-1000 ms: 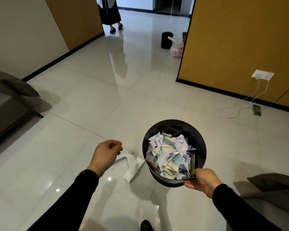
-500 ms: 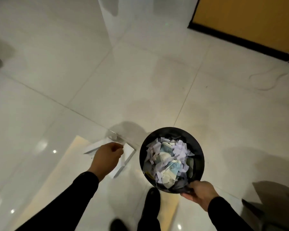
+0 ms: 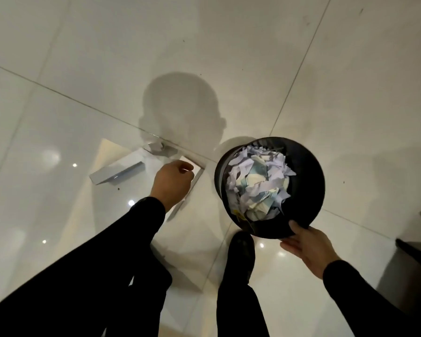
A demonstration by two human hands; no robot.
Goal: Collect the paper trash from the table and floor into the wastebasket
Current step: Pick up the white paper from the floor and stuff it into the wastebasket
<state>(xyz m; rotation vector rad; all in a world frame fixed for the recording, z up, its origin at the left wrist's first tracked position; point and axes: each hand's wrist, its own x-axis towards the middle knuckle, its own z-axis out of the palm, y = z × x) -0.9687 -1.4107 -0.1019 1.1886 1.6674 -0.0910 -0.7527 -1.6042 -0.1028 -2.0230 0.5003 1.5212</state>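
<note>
My right hand [image 3: 309,246] grips the near rim of a black round wastebasket [image 3: 309,166] and holds it above the floor. Torn white and pale green paper scraps [image 3: 255,186] fill the basket. My left hand [image 3: 173,183] hovers with curled fingers over the corner of a clear glass table [image 3: 83,103], and nothing shows in it. A small crumpled white paper [image 3: 154,147] lies at the table's corner, just beyond the left hand's knuckles.
White frame pieces [image 3: 117,173] show under the glass. The floor is glossy white tile with my shadow on it. My black shoe [image 3: 241,251] stands below the basket. A dark piece of furniture [image 3: 416,251] sits at the right edge.
My view has tipped down from the room to the floor and table corner. The basket has stayed in my right hand, and the left fist has stayed by the corner.
</note>
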